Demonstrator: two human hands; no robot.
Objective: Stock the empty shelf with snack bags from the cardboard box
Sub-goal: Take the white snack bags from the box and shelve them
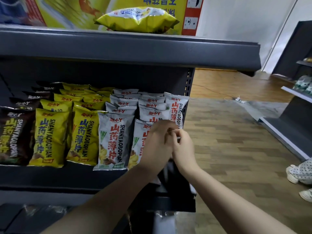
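Observation:
The dark grey shelf [50,176] holds rows of upright snack bags: brown bags [15,137] at the left, yellow bags [50,135] in the middle, white bags [114,139] at the right. My left hand [156,147] and my right hand [184,147] meet at the right end of the shelf. Both have curled fingers on the top of a white snack bag [137,146] in the front of the rightmost row. They hide most of it. Another white bag [177,107] stands behind them at the shelf's right end.
On the shelf above lies a yellow snack bag [138,19] in front of a yellow printed cardboard box [67,10]. The upper shelf lip [135,49] overhangs. To the right are wooden floor [228,149], another shelf unit [287,129] and a person's shoes [298,173].

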